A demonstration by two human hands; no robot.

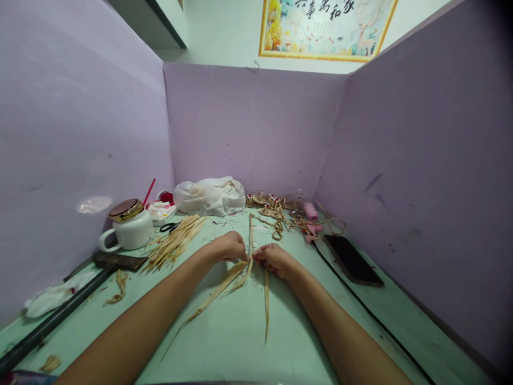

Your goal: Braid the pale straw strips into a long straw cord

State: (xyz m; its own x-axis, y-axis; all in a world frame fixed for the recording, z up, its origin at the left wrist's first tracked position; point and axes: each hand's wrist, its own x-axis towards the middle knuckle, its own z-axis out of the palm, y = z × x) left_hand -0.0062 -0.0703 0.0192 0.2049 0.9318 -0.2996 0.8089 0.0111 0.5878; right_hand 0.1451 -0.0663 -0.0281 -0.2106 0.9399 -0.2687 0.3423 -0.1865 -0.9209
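Note:
A thin braided cord (251, 231) runs away from me across the green tabletop, its near end between my two hands. My left hand (232, 247) is closed, fingers pinching a dry, straw-coloured leaf strip (218, 289) whose tail trails toward me on the left. Facing it, my right hand (274, 259) pinches at the same end of the cord, and another strip (266, 305) hangs down beneath it. The fingertips of both hands almost meet where the strips join the cord. Exactly which strand lies in each pinch is partly hidden by the fingers.
Left: a bundle of cut strips (176, 243), black scissors (169, 227), a lidded white mug (134, 231) and a dark-handled tool (120, 261). Behind: a white plastic bag (210, 195) and finished braids (276, 211). Right: pink thread spools (310, 212), a phone (352, 259) and a black cable (360, 305).

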